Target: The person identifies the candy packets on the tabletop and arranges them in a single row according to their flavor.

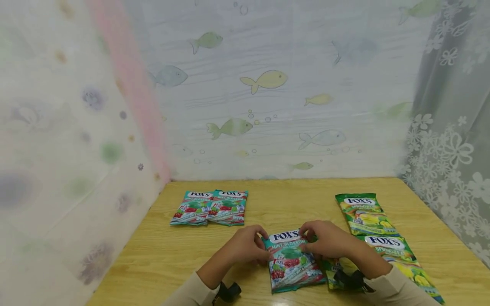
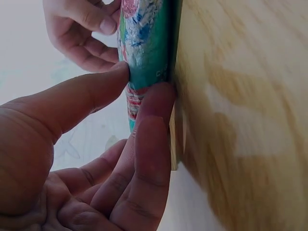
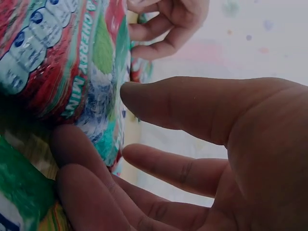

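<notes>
A teal and red candy bag (image 1: 290, 261), marked FOX'S Mint Blossom, lies at the front of the wooden table between both hands. My left hand (image 1: 245, 246) pinches its left edge, thumb on the upper face and fingers low beside the tabletop, as the left wrist view shows of the bag (image 2: 144, 57). From the other side my right hand (image 1: 329, 240) grips the right edge near the top corner, thumb over the bag (image 3: 62, 53) and fingers around its side. Under the right wrist, a yellow-green candy bag (image 1: 333, 265) is partly hidden.
At the back left, two more Mint Blossom bags overlap, a left one (image 1: 189, 209) and a right one (image 1: 229, 208). On the right lie green and yellow FOX'S bags, one farther back (image 1: 365, 214) and one nearer (image 1: 413, 272). Patterned cloth walls enclose the table (image 1: 283, 202).
</notes>
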`<action>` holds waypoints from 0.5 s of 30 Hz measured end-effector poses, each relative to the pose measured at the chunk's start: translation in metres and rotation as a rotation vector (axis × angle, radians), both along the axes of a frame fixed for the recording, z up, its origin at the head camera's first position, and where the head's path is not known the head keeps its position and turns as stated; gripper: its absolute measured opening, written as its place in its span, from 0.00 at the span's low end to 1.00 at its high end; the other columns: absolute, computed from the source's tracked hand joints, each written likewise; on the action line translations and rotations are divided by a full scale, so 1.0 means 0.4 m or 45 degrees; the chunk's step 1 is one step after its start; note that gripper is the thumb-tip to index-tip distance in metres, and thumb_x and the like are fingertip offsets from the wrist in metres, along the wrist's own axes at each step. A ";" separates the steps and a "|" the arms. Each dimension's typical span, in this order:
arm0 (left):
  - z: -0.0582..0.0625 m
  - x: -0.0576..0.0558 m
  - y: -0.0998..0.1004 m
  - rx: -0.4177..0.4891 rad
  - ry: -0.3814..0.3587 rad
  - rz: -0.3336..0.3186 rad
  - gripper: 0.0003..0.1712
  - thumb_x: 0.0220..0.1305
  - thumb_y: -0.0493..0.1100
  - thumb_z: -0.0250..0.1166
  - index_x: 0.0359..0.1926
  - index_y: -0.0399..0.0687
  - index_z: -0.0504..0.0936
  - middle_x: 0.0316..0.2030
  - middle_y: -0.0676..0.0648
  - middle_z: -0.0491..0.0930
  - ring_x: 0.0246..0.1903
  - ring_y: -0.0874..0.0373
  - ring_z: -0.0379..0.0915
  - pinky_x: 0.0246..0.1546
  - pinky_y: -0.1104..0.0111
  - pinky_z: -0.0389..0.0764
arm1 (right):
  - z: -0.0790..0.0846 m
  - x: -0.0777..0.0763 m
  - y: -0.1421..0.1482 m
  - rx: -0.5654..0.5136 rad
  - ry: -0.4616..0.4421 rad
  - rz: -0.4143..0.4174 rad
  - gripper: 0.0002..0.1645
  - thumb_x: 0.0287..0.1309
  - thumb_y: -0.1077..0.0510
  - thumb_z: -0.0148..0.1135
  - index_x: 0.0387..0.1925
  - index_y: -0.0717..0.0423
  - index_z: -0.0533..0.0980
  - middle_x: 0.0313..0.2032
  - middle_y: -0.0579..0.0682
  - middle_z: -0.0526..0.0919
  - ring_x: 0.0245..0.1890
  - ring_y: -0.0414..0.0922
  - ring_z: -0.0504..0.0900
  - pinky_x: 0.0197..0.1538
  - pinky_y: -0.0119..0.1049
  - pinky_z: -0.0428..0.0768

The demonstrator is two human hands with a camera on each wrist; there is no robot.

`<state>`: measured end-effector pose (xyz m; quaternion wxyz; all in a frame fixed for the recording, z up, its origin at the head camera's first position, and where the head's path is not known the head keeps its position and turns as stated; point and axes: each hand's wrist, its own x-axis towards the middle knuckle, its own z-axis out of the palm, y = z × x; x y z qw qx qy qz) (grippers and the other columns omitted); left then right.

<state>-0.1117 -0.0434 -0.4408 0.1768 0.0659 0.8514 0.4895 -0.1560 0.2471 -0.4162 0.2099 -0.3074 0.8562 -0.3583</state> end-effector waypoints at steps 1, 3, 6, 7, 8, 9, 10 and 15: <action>-0.001 -0.001 -0.001 0.002 0.006 0.008 0.23 0.55 0.42 0.81 0.49 0.48 0.80 0.33 0.46 0.85 0.27 0.50 0.85 0.27 0.59 0.87 | 0.000 0.001 -0.001 -0.001 -0.008 -0.004 0.24 0.64 0.52 0.72 0.57 0.58 0.78 0.42 0.52 0.85 0.24 0.46 0.83 0.29 0.41 0.80; -0.001 -0.002 -0.004 0.005 0.012 0.024 0.23 0.55 0.42 0.81 0.49 0.48 0.80 0.34 0.46 0.84 0.27 0.50 0.85 0.26 0.59 0.87 | -0.002 0.003 -0.002 -0.007 -0.026 -0.013 0.26 0.63 0.53 0.73 0.58 0.59 0.78 0.43 0.54 0.84 0.25 0.47 0.84 0.28 0.41 0.81; 0.000 -0.003 -0.008 0.006 0.021 0.050 0.23 0.54 0.41 0.82 0.48 0.47 0.80 0.35 0.46 0.84 0.26 0.50 0.85 0.26 0.60 0.87 | -0.002 0.006 -0.005 -0.019 -0.066 -0.037 0.28 0.60 0.55 0.75 0.59 0.59 0.77 0.46 0.56 0.84 0.25 0.47 0.84 0.27 0.42 0.82; 0.001 -0.003 -0.008 0.005 0.023 0.056 0.23 0.54 0.41 0.82 0.47 0.47 0.80 0.35 0.46 0.83 0.26 0.50 0.85 0.25 0.60 0.86 | -0.002 0.008 -0.006 -0.022 -0.079 -0.046 0.29 0.60 0.56 0.75 0.60 0.60 0.76 0.46 0.57 0.83 0.25 0.48 0.84 0.27 0.43 0.83; 0.001 -0.003 -0.009 0.003 0.026 0.062 0.23 0.53 0.41 0.82 0.47 0.47 0.80 0.35 0.46 0.84 0.26 0.50 0.85 0.25 0.60 0.86 | -0.002 0.009 -0.007 -0.026 -0.092 -0.052 0.31 0.59 0.57 0.76 0.61 0.60 0.75 0.47 0.58 0.83 0.25 0.48 0.84 0.27 0.43 0.83; 0.002 -0.003 -0.009 0.001 0.032 0.067 0.22 0.53 0.41 0.82 0.46 0.46 0.80 0.34 0.46 0.83 0.25 0.50 0.85 0.25 0.60 0.86 | -0.001 0.010 -0.007 -0.030 -0.103 -0.060 0.32 0.59 0.58 0.76 0.62 0.60 0.75 0.47 0.58 0.83 0.25 0.48 0.84 0.27 0.43 0.84; 0.002 -0.002 -0.009 0.003 0.036 0.072 0.22 0.53 0.41 0.82 0.46 0.46 0.81 0.35 0.46 0.83 0.26 0.50 0.84 0.25 0.60 0.86 | -0.001 0.010 -0.008 -0.031 -0.112 -0.066 0.33 0.59 0.58 0.76 0.63 0.61 0.74 0.47 0.58 0.83 0.26 0.49 0.85 0.28 0.43 0.84; 0.003 0.000 -0.009 0.003 0.074 0.082 0.20 0.54 0.40 0.81 0.44 0.44 0.82 0.36 0.45 0.82 0.27 0.51 0.83 0.26 0.59 0.86 | -0.004 0.008 -0.011 -0.034 -0.134 -0.075 0.39 0.57 0.57 0.77 0.66 0.63 0.71 0.47 0.59 0.82 0.26 0.49 0.86 0.29 0.44 0.86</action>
